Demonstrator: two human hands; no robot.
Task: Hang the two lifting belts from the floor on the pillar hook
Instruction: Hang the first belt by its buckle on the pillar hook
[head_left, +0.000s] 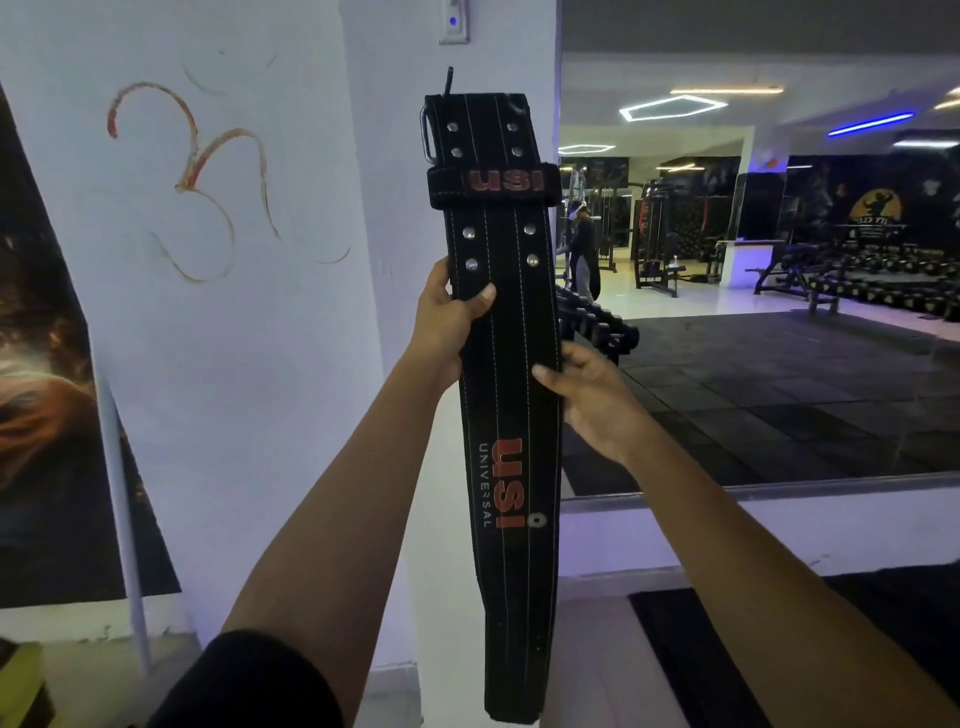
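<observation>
The left hand (452, 317) and right hand (587, 400) clasped opposite edges of one belt (498, 395).
Its top sat at the pillar hook (449, 78), likely being hung.

Gym (dumbbell rack (889, 283), weight machines (655, 234))

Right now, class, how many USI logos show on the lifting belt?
2: an upper USI logo on the keeper loop near the top of the lifting belt, a lower USI logo lengthwise beneath. Its back is hidden.

both hands, left hand (451, 322) and right hand (587, 400), hold black belt (506, 364) against white pillar (395, 208).
</observation>
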